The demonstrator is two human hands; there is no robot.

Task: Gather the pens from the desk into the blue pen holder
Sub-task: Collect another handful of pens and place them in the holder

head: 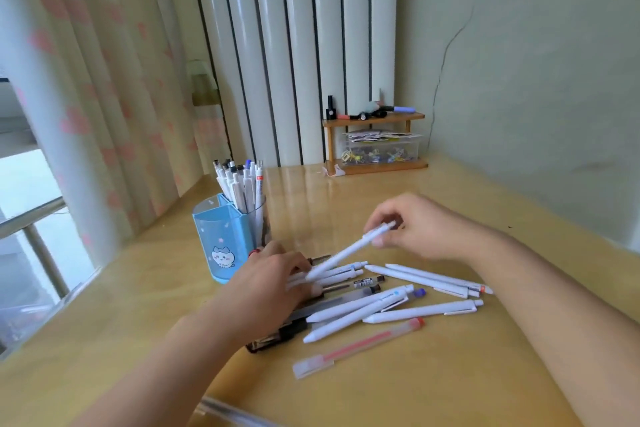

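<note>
Blue pen holder (221, 239) at about 9 o'clock from the pen pile, upright near the desk's left edge. Its rear compartment is packed with upright pens (242, 184), clicker ends up; the front compartment looks empty.

Left hand (277, 274) lies palm-down on the left end of the pile, just beside the holder's base, its fingers (301, 265) curled over a few white pens — gripping or only pinning them, cannot tell.

Lifted white pen (349, 250): long axis runs from 8 o'clock to 2 o'clock, low end resting at the left hand's fingers, high end pinched in the right hand.

Loose pens (398, 298) fan out on the desk (450, 374) at centre, mostly lying lengthwise left-right with a slight tilt. Clear red gel pen (360, 345) nearest the viewer, capped end toward 8 o'clock.

Right hand (419, 229) at 2 o'clock of the pile, raised off the desk, thumb and fingertips closed on the lifted pen's upper end.

Handling judgement — light, rigid plastic barrels, smooth, apt to roll and slip when bunched. Best taken mid-barrel, several aligned in parallel, then dropped vertically into the holder.
</note>
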